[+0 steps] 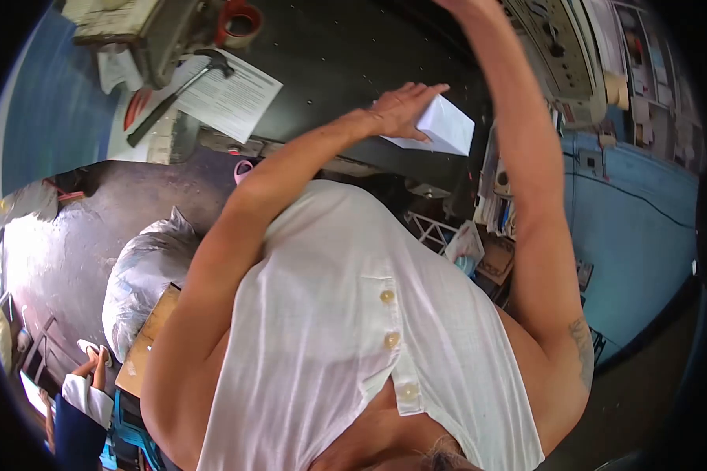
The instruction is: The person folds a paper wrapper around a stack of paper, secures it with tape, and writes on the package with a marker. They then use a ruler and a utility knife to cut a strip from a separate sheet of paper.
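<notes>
A thick stack of white paper (449, 129) sits on the dark tabletop (338, 47). My left hand (404, 111) lies over its left part, fingers along the far edge and thumb on the near side, gripping it. My right arm (518, 118) reaches up past the right side of the stack. Its hand is cut off by the top edge of the view, so its fingers are hidden.
A hammer (177, 96) and a printed sheet (232, 93) lie at left, near a roll of tape (238, 25). A machine with a control panel (558, 59) stands at right. Below left are a stuffed plastic bag (151, 271) and a seated person (86, 400).
</notes>
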A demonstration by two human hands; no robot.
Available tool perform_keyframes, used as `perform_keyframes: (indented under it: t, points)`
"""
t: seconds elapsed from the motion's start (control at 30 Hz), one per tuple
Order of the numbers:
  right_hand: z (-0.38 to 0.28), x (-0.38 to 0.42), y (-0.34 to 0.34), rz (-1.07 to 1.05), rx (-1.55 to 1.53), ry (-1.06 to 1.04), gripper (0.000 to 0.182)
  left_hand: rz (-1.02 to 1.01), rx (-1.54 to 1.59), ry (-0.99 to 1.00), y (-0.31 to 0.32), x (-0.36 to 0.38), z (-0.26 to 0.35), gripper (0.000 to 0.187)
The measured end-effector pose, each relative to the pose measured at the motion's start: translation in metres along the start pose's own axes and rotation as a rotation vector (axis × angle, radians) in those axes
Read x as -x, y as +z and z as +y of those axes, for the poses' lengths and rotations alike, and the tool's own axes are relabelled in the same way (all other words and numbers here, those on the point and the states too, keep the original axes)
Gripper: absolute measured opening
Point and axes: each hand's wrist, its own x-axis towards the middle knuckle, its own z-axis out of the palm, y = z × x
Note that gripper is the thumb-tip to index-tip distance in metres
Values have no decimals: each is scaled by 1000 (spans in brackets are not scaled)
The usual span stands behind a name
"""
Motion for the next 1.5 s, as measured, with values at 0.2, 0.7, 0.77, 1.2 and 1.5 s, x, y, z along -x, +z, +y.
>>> perform_keyframes:
  t: [0.2, 0.7, 0.77, 1.2, 1.5]
  points:
    - [101, 137, -90, -303, 287, 23, 19, 110, 133, -93, 2, 9, 21, 101]
    - [186, 195, -61, -446, 4, 132, 49, 539, 364, -377, 60, 14, 54, 77]
    - [191, 195, -62, -459, -46, 126, 48, 585, 473, -408, 64, 11, 57, 75]
    - [198, 190, -62, -485, -105, 125, 52, 781, 539, -389, 78, 2, 53, 63]
    - [203, 187, -59, -459, 7, 42, 56, 750, 414, -380, 81, 1, 53, 57]
